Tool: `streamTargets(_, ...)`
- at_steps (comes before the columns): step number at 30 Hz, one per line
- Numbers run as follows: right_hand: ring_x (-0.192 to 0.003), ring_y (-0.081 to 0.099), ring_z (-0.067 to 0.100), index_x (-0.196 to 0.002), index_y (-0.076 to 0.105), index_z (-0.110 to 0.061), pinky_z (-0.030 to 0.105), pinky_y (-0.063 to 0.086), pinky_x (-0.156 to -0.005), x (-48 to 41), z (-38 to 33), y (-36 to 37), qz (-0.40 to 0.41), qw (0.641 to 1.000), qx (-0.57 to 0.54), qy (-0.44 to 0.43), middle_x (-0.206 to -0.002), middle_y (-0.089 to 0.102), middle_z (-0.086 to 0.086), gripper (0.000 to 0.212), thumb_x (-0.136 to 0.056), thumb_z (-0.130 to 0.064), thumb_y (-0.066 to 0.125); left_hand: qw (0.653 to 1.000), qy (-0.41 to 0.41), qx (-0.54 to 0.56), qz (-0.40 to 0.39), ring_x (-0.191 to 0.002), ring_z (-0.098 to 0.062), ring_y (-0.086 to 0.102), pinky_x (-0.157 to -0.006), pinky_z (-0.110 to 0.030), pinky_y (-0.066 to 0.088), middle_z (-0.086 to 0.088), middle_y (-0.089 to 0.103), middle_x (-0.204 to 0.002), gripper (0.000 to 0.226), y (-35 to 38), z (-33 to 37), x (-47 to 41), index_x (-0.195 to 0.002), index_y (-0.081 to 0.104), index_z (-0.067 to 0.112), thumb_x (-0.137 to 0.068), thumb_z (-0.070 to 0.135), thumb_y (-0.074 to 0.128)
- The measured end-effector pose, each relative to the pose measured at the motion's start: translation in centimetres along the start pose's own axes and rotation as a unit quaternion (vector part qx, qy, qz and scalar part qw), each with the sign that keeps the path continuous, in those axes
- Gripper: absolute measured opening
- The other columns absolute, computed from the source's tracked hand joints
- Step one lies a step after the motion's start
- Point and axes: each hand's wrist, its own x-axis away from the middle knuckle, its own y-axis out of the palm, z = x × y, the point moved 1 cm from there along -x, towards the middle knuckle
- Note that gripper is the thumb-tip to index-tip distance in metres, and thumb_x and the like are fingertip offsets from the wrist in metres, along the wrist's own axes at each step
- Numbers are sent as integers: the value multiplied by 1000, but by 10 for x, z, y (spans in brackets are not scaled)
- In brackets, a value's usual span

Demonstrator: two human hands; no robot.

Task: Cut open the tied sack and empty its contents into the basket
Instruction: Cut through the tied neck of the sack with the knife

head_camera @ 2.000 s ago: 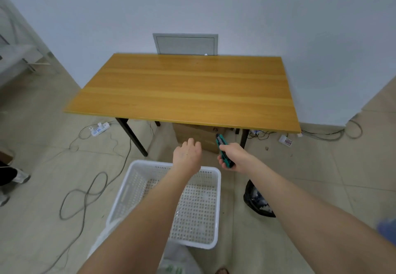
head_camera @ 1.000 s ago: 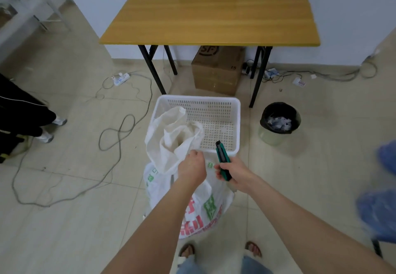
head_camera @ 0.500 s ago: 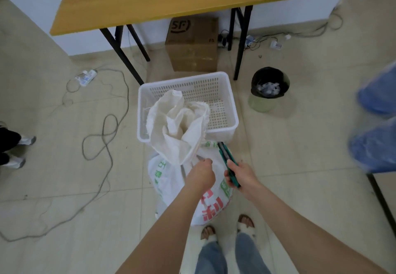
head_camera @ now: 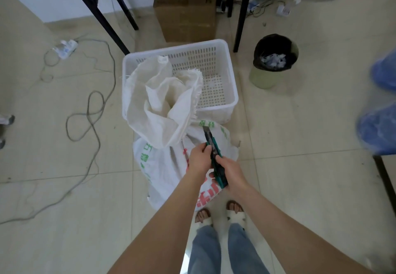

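two hands on one utility knife — the right hand has its fingers wrapped round the green handle, the left hand pinches its front, blade bared. the tied sack stands on the floor, loose top drooping over the basket. advice: steady the neck, cut the tie away from the fingers.

**Floor: what's sitting on it**

Beige tiled floor. Centre: white perforated basket, printed sack upright against its near wall. Far, behind basket: cardboard box between black table legs. Right of basket: bin with black liner. Left: looped grey cable, power strip at far left. Near: two sandalled feet, just beside sack.
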Motion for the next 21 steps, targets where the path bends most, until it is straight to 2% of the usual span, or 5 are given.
streamTargets(3, -51, 53, 16, -82, 63, -9, 25, 39, -45, -4, 7, -1, 7, 1000, 17, -15, -67, 60, 7, 27, -98, -26, 50, 1000, 0, -5, 3, -77, -26, 60, -74, -43, 52, -12, 66, -85, 29, 2, -8, -1, -80, 62, 19, -98, 14, 39)
streamTargets(10, -46, 45, 16, -75, 59, -7, 26, 35, -42, -9, 12, -4, 28, 999, 7, -13, -56, 54, 7, 40, -95, -40, 52, 1000, 11, 4, -5, -69, -19, 53, -69, -35, 46, -4, 61, -75, 23, 6, -10, -2, -96, 63, 14, -98, 14, 40)
streamTargets(13, -44, 45, 16, -72, 60, -8, 24, 35, -41, -11, 10, -5, 36, 999, 6, -12, -54, 53, 7, 43, -94, -44, 53, 1000, 10, 11, -9, -68, -18, 54, -69, -34, 48, -5, 61, -78, 22, 7, -8, -2, -101, 62, 12, -98, 13, 40)
streamTargets(16, -43, 45, 15, -71, 60, -8, 23, 35, -39, -14, 8, -4, 47, 999, 11, -8, -54, 54, 7, 44, -92, -47, 54, 1000, 10, 24, -15, -80, -22, 60, -80, -38, 54, -10, 65, -90, 21, 8, -5, -4, -104, 60, 12, -98, 13, 40)
streamTargets(21, -60, 62, 18, -87, 66, -12, 28, 51, -59, -22, 2, -4, 9, 995, 96, -33, -72, 68, 8, 36, -95, -43, 51, 1000, -6, 16, -11, -94, -28, 65, -87, -45, 54, -12, 68, -101, 23, 1, -2, -5, -105, 61, 17, -99, 16, 39)
